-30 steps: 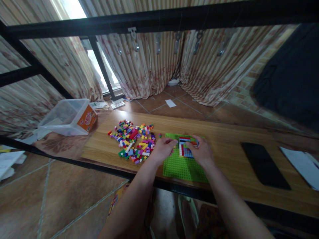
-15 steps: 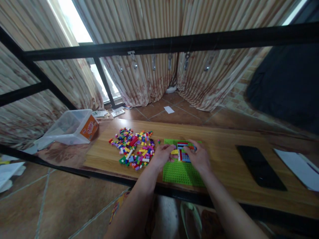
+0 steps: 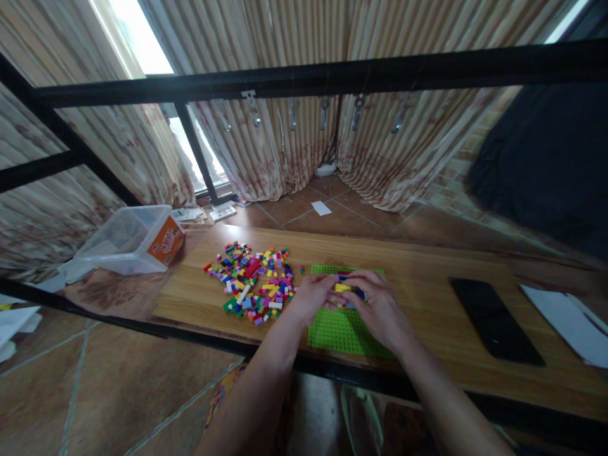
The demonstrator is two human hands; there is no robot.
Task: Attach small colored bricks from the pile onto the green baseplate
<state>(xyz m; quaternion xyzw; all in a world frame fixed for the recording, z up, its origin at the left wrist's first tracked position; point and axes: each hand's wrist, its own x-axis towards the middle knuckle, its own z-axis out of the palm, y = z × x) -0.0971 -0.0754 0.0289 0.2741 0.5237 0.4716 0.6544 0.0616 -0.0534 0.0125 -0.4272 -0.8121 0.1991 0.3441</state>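
"Yellow brick [image 3: 342, 288] first: where is it?"

"Between the two hands, over the far part of the green board [image 3: 344, 332]. I can't tell whether it touches the built bricks [image 3: 350, 306] that peek out below the fingers."

"Who has hold of it?"

"The left hand [image 3: 314, 296], with its fingertips pinched on the brick's left end. The right hand [image 3: 379, 304] is curled about the other end, thumb nearer the body and forefinger beyond. A dark blue piece [image 3: 360, 294] shows by those fingers, but I can't tell if the right hand grips it, or the brick, or only touches them."

"Why hold it by the ends?"

"My guess is that it leaves the middle free to see and lets both hands steady something so small. Fingertips suit that better than a palm."

"And the loose bricks [image 3: 260, 285]?"

"Spread in a heap on the table [image 3: 418, 269], left of the board. Likely spread thin so colours and shapes can be picked out, and kept off the board so its studs are free."

"The rest?"

"A clear plastic box [image 3: 126, 237] sits beyond the table's left end, probably where bricks are stored. A flat black slab [image 3: 496, 322] and some papers [image 3: 567, 323] lie to the right, well apart from the hands, perhaps to be out of the way."
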